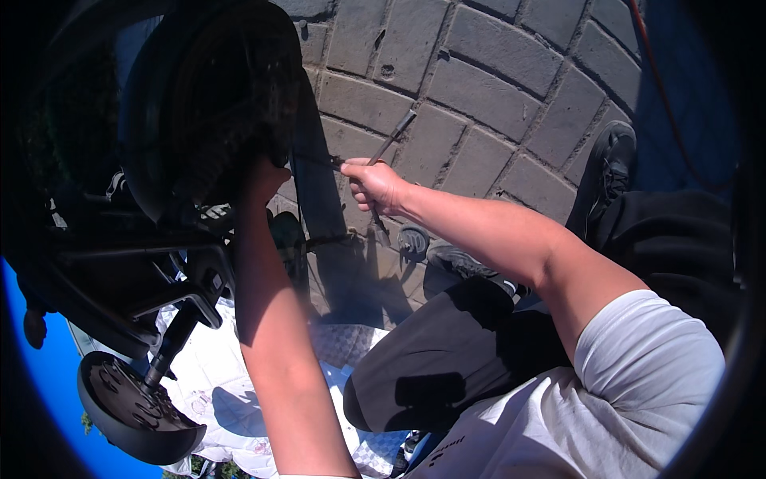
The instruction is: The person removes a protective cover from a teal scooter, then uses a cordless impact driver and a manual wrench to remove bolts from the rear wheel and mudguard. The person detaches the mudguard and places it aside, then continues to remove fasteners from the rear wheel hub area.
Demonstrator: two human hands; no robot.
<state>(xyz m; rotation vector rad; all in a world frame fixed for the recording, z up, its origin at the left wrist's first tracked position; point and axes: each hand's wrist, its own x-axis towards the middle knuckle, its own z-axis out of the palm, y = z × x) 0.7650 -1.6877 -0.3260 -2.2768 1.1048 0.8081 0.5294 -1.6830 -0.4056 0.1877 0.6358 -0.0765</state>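
Note:
My right hand (378, 187) is closed round a long thin metal rod tool (392, 137). Its upper end points away over the paving, and its other end, broader, sticks out below my fist. To the left, my left hand (266, 180) reaches in beside the black wheel (211, 96) of a dark vehicle, at the parts by its hub. Deep shadow and the vehicle's parts hide most of its fingers, so I cannot make out what they touch. Black frame bars (152, 249) lie to the left of my left forearm.
Grey paving bricks (487, 48) cover the ground. A small dark round piece (412, 240) lies near my dark shoe (461, 260); another shoe (614, 164) is at right. A black rounded housing (136, 411) hangs at lower left, beside a white quilted sheet (239, 415). An orange cord (656, 64) runs at far right.

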